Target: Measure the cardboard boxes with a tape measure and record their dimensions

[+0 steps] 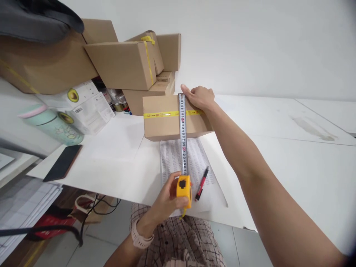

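— I sat far from the rig; what did my left hand [166, 195] have, in the head view?

— It was closed around the yellow tape measure [183, 193], near the front edge of the table [116, 148]; the metal strip [183, 133] was out of its case, and it lay straight across the top of the cardboard box [161, 128].

— And my right hand [200, 98]?

— I saw it at the far edge of the box, with the thumb close to the end of the strip; the fingers were partly hidden, so I could not tell if they gripped something or only rested there.

— Where was the box exactly?

— It was on the table, just beyond the printed papers [170, 157], with yellow sealing tape [161, 115] along its top; a red and black pen [202, 183] lay on the papers, to the right of the tape measure; a dark phone [63, 163] and a pale green bottle [51, 124] were well apart, on the left.
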Tool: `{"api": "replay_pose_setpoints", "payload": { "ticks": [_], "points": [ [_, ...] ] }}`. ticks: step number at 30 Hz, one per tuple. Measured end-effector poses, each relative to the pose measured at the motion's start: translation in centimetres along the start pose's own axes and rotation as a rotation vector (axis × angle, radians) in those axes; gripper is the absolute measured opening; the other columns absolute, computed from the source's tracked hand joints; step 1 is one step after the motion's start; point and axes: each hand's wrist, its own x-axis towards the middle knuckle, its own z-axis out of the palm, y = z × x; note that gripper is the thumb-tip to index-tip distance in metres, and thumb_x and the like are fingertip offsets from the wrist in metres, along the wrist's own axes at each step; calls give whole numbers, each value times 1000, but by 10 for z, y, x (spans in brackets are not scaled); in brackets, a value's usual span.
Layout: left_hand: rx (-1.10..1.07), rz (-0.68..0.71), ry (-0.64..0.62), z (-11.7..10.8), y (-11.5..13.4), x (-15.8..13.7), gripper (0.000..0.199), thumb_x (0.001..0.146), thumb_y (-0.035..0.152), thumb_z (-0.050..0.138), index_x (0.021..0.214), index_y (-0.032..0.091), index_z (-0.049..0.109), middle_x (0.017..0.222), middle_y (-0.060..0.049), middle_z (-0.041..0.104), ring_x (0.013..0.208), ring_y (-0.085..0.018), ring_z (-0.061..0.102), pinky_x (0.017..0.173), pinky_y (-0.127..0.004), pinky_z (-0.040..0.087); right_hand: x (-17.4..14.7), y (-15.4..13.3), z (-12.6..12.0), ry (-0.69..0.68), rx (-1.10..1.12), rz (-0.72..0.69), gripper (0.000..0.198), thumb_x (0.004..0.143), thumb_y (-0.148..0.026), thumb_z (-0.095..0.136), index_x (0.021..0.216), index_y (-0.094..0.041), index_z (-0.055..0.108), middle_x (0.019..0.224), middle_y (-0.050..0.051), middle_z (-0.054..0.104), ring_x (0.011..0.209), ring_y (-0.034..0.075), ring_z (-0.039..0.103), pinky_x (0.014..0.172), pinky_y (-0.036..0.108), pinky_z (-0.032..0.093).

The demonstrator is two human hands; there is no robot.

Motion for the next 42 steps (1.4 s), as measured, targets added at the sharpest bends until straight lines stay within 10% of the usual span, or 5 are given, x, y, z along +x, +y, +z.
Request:
{"api": "replay_pose_setpoints", "payload": {
  "ticks": [7,18,26,32,42],
  "points": [
    [140,-7,4,-22,-19,-36,79,76,34,83,141,31,37,136,-11,55,115,-28,58,89,-40,52,-38,-12,-7,65,-61,-74,75,91,-81,25,89,-18,65,92,14,67,117,38,56,111,64,25],
    [345,102,-15,-13,-11,-36,70,73,30,83,133,25,47,120,-7,61,103,-23,60,89,-37,50,-191,1,8,60,-180,-77,57,95,-64,38,131,-25,61,136,15,61,135,40,43,109,59,29],
    [465,116,-21,-9,-6,-38,71,70,30,84,132,25,51,116,-7,64,102,-23,61,89,-37,52,-171,-31,-62,96,512,101,89,93,-73,-6,133,-27,59,121,12,71,108,26,67,87,41,53],
    [583,78,-39,-5,-2,-42,74,71,30,83,136,24,49,117,-7,63,100,-24,63,83,-35,53,-164,-48,-103,177,641,-57,38,85,-73,58,84,-36,69,87,5,71,79,23,66,57,38,51],
    [535,355,70,-27,-11,-26,88,74,29,85,143,33,31,135,-10,56,120,-26,60,104,-47,50,-252,-18,-9,-103,885,239,47,69,-64,81,66,-21,62,60,-1,64,53,11,58,52,27,52]
  ]
}}
